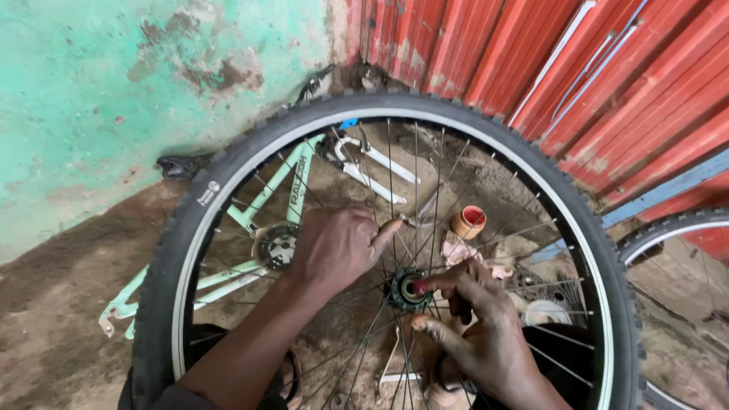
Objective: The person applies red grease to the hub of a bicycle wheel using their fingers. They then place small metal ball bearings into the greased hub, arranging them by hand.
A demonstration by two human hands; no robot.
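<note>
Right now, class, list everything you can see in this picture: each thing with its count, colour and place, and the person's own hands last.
bicycle wheel: one, black tyre with silver rim and spokes, upright in the foreground.
hub: one, dark with a reddish centre, middle of the wheel.
bicycle frame: one, pale green, lying on the dirt behind the wheel.
saddle: one, black, by the green wall.
small pot: one, orange, on the ground behind the spokes.
second wheel: one, black tyre, partly in view at the right edge.
corrugated sheet: one, red, upper right.
wall: one, green with peeling paint, upper left.
left hand: gripping the spokes beside the hub.
right hand: fingertips on the hub's centre.
</note>
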